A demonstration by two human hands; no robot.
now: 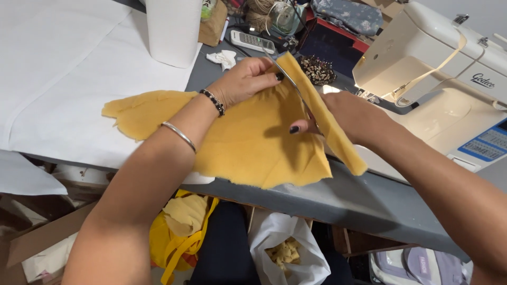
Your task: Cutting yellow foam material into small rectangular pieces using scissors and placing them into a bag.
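Note:
A mustard-yellow piece of fabric (248, 145) lies over the grey table edge (348, 203). My left hand (245, 79) pinches its far edge near the top. My right hand (343, 113) holds scissors (296, 87) whose thin metal blades run along the cloth between the two hands. A long yellow strip (330, 124) hangs off the fabric's right side, down past my right hand. My left wrist wears a dark bead bracelet and a silver bangle.
A white sewing machine (449, 79) stands at the right. A paper towel roll (171, 31) rests on white paper (63, 79) at the left. A remote, twine and clutter sit behind. Bags of yellow scraps (282, 250) lie under the table.

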